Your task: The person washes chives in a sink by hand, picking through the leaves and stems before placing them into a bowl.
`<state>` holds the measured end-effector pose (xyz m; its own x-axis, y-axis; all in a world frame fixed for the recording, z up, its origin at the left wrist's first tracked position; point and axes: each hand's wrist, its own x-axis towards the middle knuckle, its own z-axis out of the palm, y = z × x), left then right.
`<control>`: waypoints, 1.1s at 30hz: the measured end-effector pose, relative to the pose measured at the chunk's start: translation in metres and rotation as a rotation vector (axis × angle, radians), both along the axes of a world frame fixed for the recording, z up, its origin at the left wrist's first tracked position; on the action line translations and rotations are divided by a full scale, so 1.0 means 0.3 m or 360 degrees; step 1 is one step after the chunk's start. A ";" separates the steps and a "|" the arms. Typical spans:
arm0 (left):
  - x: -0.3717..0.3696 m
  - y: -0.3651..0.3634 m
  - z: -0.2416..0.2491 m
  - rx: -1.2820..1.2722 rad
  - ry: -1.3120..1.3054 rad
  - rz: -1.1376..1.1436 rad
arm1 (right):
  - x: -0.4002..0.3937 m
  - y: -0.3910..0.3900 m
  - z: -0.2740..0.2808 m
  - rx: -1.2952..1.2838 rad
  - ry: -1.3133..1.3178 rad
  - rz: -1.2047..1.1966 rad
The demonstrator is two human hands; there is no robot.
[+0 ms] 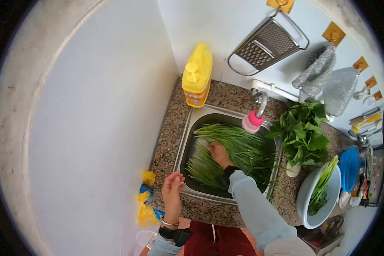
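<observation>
Long green stalks like garlic chives [234, 138] fill much of the steel sink [185, 141], their pale ends toward the left. My right hand [219, 154] is down among them near those ends. Its fingers are pressed together, and whatever is between the fingertips is too small to make out. A whitish blur lies beside the fingertips, between two clumps of stalks. Over the sink's front left corner, my left hand [172, 192] is raised with its fingers loosely bent and apart, holding nothing. The tap [262, 102] with a pink nozzle [252, 121] hangs over the sink's back right.
A yellow bottle [197, 77] stands behind the sink. On the right are leafy greens [303, 132], a pale basin [305, 200] with more stalks, and a blue basin [350, 168]. A grater [269, 45] and mesh cloths [320, 68] hang on the wall. Yellow bags [146, 209] hang at left.
</observation>
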<state>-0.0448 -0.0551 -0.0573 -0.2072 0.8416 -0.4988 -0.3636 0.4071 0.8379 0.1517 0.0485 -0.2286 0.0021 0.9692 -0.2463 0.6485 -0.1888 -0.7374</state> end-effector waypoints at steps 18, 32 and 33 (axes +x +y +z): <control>0.089 0.188 -0.115 -0.0139 0.0158 -0.0395 | 0.101 -0.031 0.151 0.0032 0.0053 0.0442; 0.147 0.279 -0.102 0.0136 0.0406 0.0013 | 0.221 -0.216 0.100 0.0170 -0.0130 0.0646; 0.120 0.276 -0.074 0.0169 0.0345 0.0096 | 0.255 -0.245 0.043 0.0172 -0.0128 0.0645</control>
<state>-0.0088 0.0278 -0.0794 -0.3511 0.8697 -0.3468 -0.1917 0.2958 0.9358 0.2282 -0.0251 -0.2157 -0.3694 0.9158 -0.1578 0.7106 0.1690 -0.6830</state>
